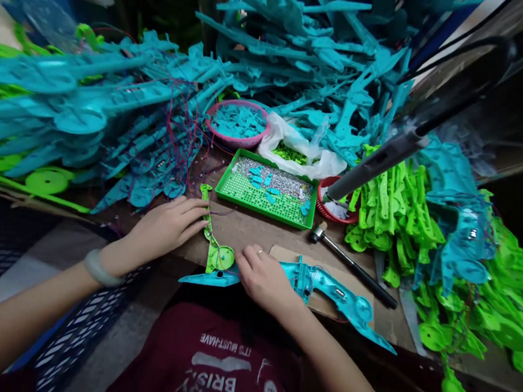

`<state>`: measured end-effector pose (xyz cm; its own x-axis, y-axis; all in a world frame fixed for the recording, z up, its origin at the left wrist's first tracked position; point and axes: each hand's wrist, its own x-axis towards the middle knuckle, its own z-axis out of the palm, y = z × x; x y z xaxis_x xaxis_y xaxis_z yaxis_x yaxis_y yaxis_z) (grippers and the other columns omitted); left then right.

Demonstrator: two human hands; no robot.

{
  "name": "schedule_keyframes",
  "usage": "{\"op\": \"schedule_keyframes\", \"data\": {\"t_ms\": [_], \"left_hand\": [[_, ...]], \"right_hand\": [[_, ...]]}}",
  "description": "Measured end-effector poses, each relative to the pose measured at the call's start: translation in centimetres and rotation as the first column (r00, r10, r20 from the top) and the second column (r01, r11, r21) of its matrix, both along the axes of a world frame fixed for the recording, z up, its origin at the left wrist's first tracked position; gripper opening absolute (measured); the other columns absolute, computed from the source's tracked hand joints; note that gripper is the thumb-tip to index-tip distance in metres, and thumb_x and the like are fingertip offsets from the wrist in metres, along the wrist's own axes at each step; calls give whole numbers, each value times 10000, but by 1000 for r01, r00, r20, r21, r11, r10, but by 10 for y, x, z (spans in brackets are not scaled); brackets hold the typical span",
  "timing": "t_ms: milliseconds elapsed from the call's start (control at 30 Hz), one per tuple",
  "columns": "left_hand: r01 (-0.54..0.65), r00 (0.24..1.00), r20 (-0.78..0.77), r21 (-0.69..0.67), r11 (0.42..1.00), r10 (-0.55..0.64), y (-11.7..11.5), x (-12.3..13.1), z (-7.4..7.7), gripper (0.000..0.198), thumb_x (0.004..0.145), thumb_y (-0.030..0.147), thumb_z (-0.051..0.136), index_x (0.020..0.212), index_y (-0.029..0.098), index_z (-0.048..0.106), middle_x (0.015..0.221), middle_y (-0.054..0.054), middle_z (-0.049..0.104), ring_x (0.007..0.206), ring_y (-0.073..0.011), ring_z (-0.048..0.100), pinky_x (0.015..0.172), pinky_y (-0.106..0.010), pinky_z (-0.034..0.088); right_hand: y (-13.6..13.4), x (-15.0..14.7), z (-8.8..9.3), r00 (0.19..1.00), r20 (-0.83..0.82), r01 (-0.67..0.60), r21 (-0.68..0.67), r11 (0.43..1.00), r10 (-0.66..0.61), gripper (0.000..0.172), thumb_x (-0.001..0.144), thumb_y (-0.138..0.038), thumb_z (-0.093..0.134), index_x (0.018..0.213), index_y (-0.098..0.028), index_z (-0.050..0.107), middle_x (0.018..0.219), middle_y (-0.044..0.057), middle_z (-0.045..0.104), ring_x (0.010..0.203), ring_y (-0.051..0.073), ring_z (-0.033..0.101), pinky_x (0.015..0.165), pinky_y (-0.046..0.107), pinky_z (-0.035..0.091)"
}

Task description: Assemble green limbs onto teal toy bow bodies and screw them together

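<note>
My left hand (170, 224) rests on the bench with its fingers stretched out against a lime green plastic toy part (213, 244) that lies upright across the edge. My right hand (265, 278) lies palm down on a long teal plastic toy shell (326, 291), fingers curled over its middle; a ring shows on one finger. The green part's round end overlaps the teal shell's left tip near my right hand. A pale bangle sits on my left wrist.
A green tray (225, 187) of small screws and teal bits sits behind the hands. A pink bowl (214, 112), a red basket (322, 209), a small hammer (352, 263) and a hanging power screwdriver (380, 161) stand nearby. Teal part heaps (112, 114) lie left and back, green part heaps (465, 289) right.
</note>
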<state>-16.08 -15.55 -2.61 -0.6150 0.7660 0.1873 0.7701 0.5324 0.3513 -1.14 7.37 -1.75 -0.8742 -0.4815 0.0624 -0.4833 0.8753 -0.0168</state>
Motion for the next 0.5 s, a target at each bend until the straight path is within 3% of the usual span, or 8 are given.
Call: {"op": "schedule_keyframes", "data": {"t_ms": [133, 300, 433, 500], "left_hand": [[-169, 979, -120, -32, 985, 164, 2, -10, -2, 330, 1009, 273, 412, 1237, 137, 608, 1316, -173, 599, 1200, -323, 545, 995, -483, 463], [-165, 978, -136, -51, 985, 156, -3, -27, 0, 342, 939, 80, 368, 1108, 143, 658, 1238, -192, 651, 1092, -318, 583, 837, -454, 504], [-128, 970, -212, -14, 992, 122, 6, -24, 10, 393, 916, 72, 402, 1246, 135, 606, 1333, -170, 624, 1160, -279, 592, 938, -459, 511], [-73, 963, -262, -4, 997, 69, 17, -17, 12, 408, 912, 129, 452, 1297, 153, 585, 1380, -133, 609, 1269, -240, 554, 1054, -411, 478]], "right_hand": [[-3, -1, -4, 1000, -25, 18, -25, 1000, -19, 218, 949, -110, 503, 1150, -74, 579, 958, 113, 588, 858, 237, 523, 657, 338, 457], [2, 0, -7, 992, -113, 47, -52, 998, -53, 239, 905, -76, 508, 1130, -80, 588, 924, 110, 615, 835, 243, 580, 703, 342, 528], [19, -2, -22, 935, -352, 0, -91, 996, -32, 381, 820, -11, 427, 1141, -100, 613, 993, 151, 672, 893, 271, 663, 738, 359, 592], [31, -12, -36, 892, -450, -83, -82, 993, 38, 457, 757, 10, 434, 1109, -178, 656, 994, 131, 701, 858, 260, 695, 668, 327, 604]]}}
